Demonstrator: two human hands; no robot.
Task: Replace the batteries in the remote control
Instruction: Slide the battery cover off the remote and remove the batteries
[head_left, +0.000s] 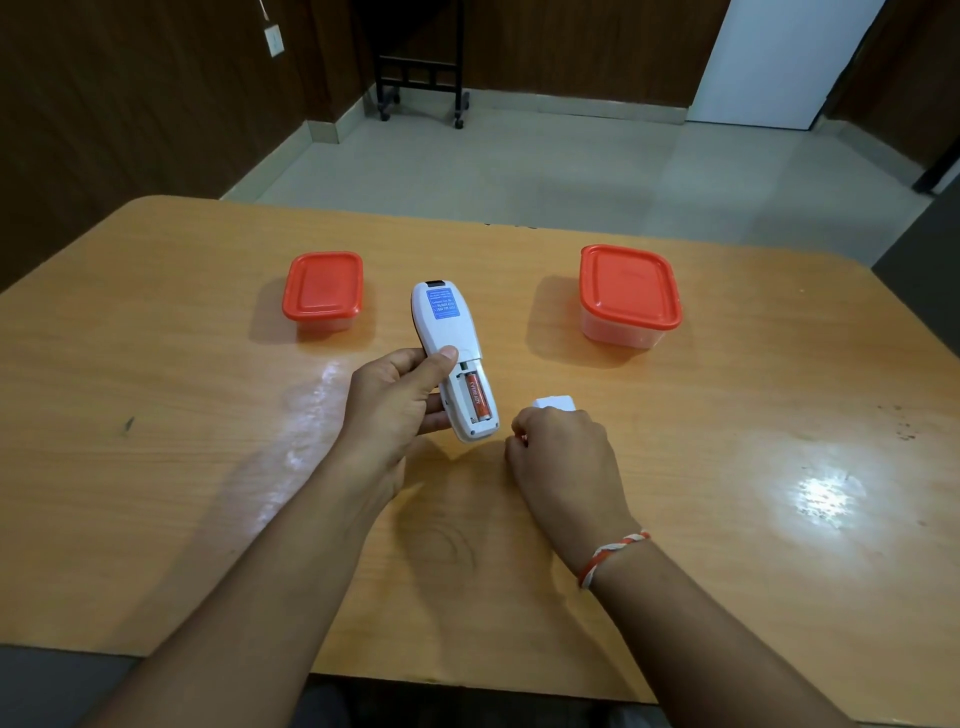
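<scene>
My left hand holds the white remote control with its back up, a little above the wooden table. The battery compartment is uncovered. One red battery lies in its right slot, and the left slot looks empty. My right hand rests on the table just right of the remote, fingers curled. The white battery cover sticks out from under its knuckles, and the hand seems to grip it. The rest of the cover is hidden.
Two clear plastic boxes with orange lids stand on the far half of the table: a small box at the left and a larger box at the right. The table's near edge is close to my body.
</scene>
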